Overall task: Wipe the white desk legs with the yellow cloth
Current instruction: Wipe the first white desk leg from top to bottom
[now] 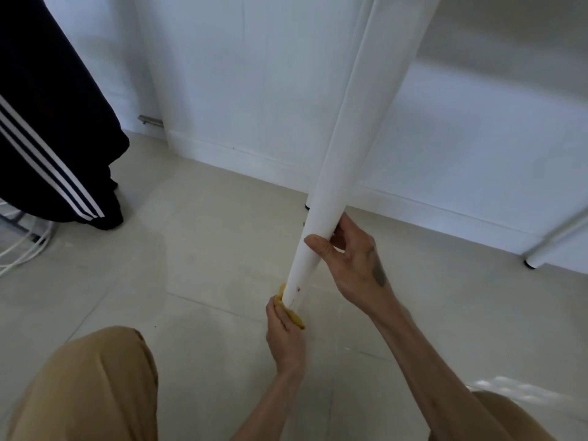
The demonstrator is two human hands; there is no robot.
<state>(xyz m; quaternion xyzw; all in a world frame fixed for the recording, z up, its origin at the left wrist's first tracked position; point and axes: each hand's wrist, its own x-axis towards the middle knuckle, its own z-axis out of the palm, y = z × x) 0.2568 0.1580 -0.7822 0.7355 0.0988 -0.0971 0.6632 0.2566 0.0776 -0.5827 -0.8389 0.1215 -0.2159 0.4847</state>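
A round white desk leg (353,128) runs from the top of the head view down to the tiled floor at the centre. My left hand (284,337) holds the yellow cloth (292,315) pressed around the leg's bottom end; most of the cloth is hidden behind the leg and my fingers. My right hand (353,259) grips the same leg a little higher, thumb in front and fingers behind. A few dark specks show on the leg just above the cloth. Two more white legs with black feet stand by the wall, one behind the near leg (307,206) and one far right (541,253).
Another person's dark trouser leg with white stripes (54,138) stands at the left. White cables (22,249) lie on the floor at the left edge. A white wall with a skirting board (241,154) runs behind. My tan-trousered knees (92,386) fill the bottom corners.
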